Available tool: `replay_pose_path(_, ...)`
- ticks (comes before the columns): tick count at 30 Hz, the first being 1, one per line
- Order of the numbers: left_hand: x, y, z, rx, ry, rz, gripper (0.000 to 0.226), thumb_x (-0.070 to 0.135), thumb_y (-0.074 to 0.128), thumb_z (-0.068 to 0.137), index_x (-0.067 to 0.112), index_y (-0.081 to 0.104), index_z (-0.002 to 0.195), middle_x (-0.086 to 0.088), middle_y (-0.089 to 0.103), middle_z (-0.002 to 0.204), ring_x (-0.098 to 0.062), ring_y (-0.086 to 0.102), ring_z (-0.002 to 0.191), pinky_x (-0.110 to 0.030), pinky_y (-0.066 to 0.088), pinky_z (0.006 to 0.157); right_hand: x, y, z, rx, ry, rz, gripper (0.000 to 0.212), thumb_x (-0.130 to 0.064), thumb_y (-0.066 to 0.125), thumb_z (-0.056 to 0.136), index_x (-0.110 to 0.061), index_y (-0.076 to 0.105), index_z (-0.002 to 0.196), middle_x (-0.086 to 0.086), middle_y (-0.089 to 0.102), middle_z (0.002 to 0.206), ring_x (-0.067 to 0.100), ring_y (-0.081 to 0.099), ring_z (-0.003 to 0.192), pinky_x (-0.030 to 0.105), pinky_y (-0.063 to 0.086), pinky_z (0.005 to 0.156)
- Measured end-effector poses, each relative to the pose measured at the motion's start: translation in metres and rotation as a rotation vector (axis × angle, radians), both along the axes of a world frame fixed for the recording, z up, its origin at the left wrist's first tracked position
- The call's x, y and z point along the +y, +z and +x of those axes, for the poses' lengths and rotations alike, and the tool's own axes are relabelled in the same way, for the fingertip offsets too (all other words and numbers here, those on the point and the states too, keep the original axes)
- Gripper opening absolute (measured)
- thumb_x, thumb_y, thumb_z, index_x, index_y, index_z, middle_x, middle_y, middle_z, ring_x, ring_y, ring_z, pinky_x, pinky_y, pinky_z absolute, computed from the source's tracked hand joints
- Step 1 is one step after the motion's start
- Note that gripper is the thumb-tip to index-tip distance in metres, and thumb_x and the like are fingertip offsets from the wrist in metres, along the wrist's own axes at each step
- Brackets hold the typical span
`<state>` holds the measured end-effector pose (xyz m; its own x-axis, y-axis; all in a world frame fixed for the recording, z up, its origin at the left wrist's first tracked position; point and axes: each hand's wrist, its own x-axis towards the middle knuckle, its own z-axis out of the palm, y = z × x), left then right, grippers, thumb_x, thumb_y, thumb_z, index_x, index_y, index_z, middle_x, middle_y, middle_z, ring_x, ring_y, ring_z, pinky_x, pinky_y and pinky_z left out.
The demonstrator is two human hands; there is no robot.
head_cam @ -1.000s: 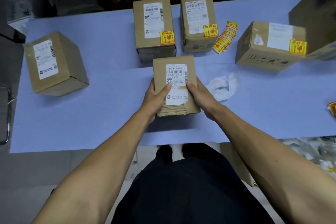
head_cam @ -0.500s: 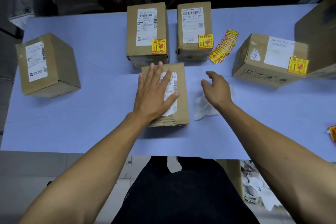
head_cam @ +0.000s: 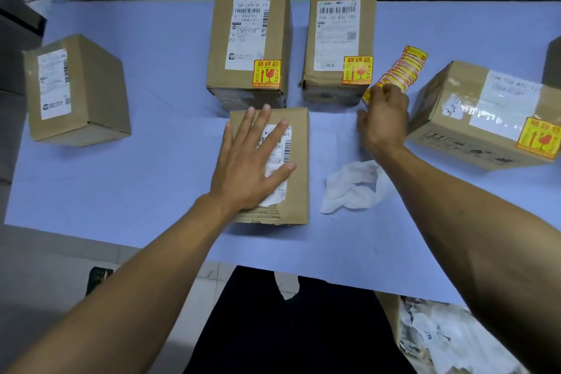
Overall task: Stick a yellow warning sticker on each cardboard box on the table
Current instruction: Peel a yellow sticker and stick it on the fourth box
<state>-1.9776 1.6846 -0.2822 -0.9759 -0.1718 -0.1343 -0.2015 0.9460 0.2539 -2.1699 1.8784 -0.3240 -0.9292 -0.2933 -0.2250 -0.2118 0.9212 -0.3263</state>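
Table (head_cam: 151,191): blue surface; I work from its near edge, all boxes within reach.
Right box (head_cam: 473,118): largest, lying angled, already carries a yellow sticker on its near corner.
Left box (head_cam: 76,91): well apart at the far left, white label only; I judge it waits its turn.
Two back boxes (head_cam: 249,45): upright side by side, each stickered at the label's lower right.
Centre box (head_cam: 270,164): nearest me, unstickered, the one in hand.
Left hand (head_cam: 252,167): fingers straight and spread, pressing flat on the centre box, I judge to keep it from sliding.
Right hand (head_cam: 384,121): reaching at the sticker stack's near end; fingertips hidden, so I cannot tell whether it pinches one.
Sticker stack (head_cam: 403,70): fanned between right box and back boxes.
Crumpled backing paper (head_cam: 352,188): discarded beside centre box.
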Motion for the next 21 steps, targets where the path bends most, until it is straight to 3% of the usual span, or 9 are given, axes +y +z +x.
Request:
replay_pose_path(6, 0.001, 0.002, -0.001, -0.007, 0.011, 0.015, 0.073, 0.07, 0.029, 0.093, 0.036, 0.019, 0.157, 0.003, 0.003, 0.168, -0.016, -0.005, 0.155, -0.044, -0.008, 0.121, 0.003, 0.001, -0.006, 0.033, 0.048, 0.059, 0.037, -0.019, 0.053, 0.099, 0.004, 0.057, 0.127, 0.026, 0.052, 0.127, 0.045, 0.044, 0.119, 0.049, 0.045, 0.088)
replay_pose_path(10, 0.003, 0.004, -0.001, -0.007, 0.018, 0.026, 0.072, 0.068, 0.033, 0.093, 0.036, 0.021, 0.157, 0.003, 0.005, 0.168, -0.017, -0.003, 0.155, -0.047, -0.006, 0.121, 0.008, 0.004, 0.003, 0.091, 0.112, 0.068, 0.028, -0.013, 0.048, 0.1, 0.007, 0.059, 0.117, 0.029, 0.06, 0.115, 0.047, 0.051, 0.11, 0.049, 0.047, 0.074)
replay_pose_path(13, 0.003, 0.005, 0.0, -0.001, 0.021, 0.036, 0.072, 0.067, 0.034, 0.093, 0.036, 0.022, 0.156, 0.003, 0.005, 0.168, -0.017, -0.003, 0.155, -0.045, -0.008, 0.121, 0.012, 0.004, 0.009, 0.152, 0.202, 0.117, 0.02, -0.004, 0.046, 0.096, 0.007, 0.06, 0.106, 0.029, 0.064, 0.104, 0.047, 0.058, 0.097, 0.042, 0.037, 0.061)
replay_pose_path(16, 0.002, 0.005, 0.0, -0.004, 0.018, 0.039, 0.072, 0.067, 0.034, 0.093, 0.036, 0.022, 0.156, 0.003, 0.005, 0.168, -0.017, -0.003, 0.155, -0.046, -0.007, 0.121, 0.016, 0.002, 0.015, 0.197, 0.314, 0.178, 0.02, -0.005, 0.043, 0.097, 0.003, 0.058, 0.108, 0.026, 0.064, 0.105, 0.043, 0.058, 0.096, 0.039, 0.03, 0.06)
replay_pose_path(21, 0.001, 0.004, 0.001, 0.001, 0.021, 0.057, 0.072, 0.068, 0.035, 0.092, 0.037, 0.023, 0.156, 0.003, 0.007, 0.168, -0.017, -0.002, 0.155, -0.047, -0.006, 0.122, 0.017, 0.004, 0.023, 0.243, 0.237, 0.09, 0.019, -0.009, 0.044, 0.099, 0.002, 0.059, 0.104, 0.025, 0.064, 0.101, 0.043, 0.058, 0.091, 0.039, 0.031, 0.057)
